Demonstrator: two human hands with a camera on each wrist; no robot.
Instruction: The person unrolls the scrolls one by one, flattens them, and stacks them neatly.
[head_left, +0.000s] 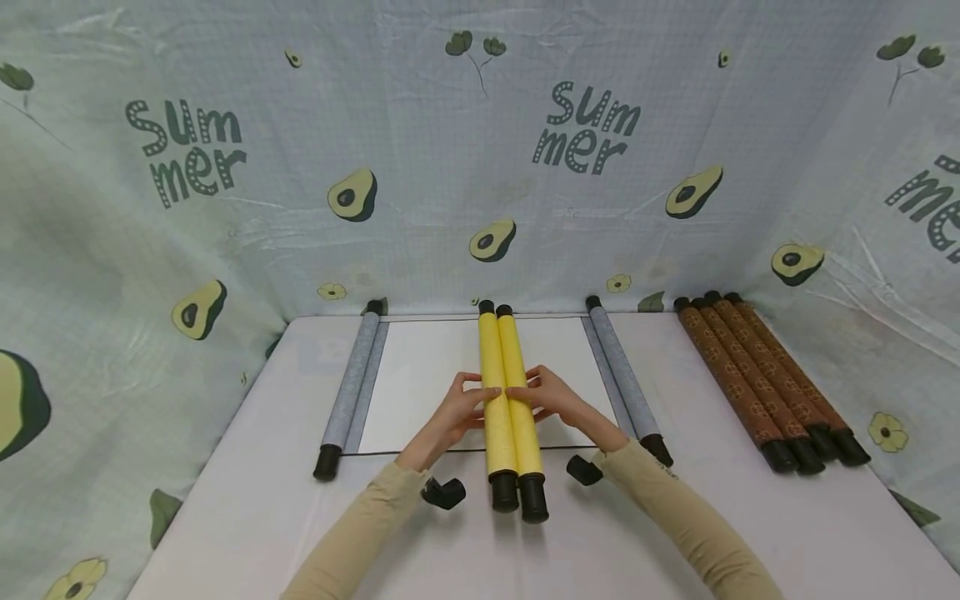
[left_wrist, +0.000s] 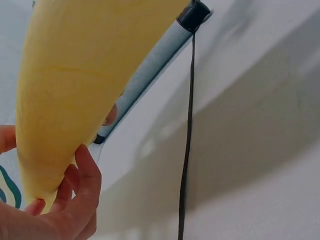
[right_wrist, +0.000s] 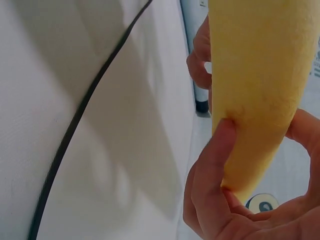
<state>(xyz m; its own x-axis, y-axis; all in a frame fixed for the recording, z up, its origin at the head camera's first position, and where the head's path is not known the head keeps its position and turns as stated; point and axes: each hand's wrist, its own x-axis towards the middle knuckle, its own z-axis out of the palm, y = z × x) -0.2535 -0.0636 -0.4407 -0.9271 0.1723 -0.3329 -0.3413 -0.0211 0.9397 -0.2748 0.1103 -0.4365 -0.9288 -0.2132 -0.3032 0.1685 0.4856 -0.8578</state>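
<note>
1. Head view: two slim yellow rolls (head_left: 498, 433) lie side by side, touching along their length, each a smooth cylinder with black caps (head_left: 503, 492) at both ends. They are held over a flat white panel (head_left: 427, 358) edged in black. Of the hands, the left hand (head_left: 459, 407) grips the pair from the left and the right hand (head_left: 553, 395) from the right, the thumbs lying across the top. The bench (head_left: 277, 533) is pale and smooth; grey rolls (head_left: 353, 379) flank the panel, and four patterned brown rolls (head_left: 738, 371) lie at far right. Behind hangs a creased, avocado-printed sheet (head_left: 420, 125).

2. Left wrist view: matte, faintly creased yellow material fills the upper left, with the left hand's curled fingers against its underside. A grey roll shows beyond, beside a thin black line.

3. Right wrist view: the right hand grasps the yellow surface between thumb and bent fingers; other fingertips show past its far edge.
</note>
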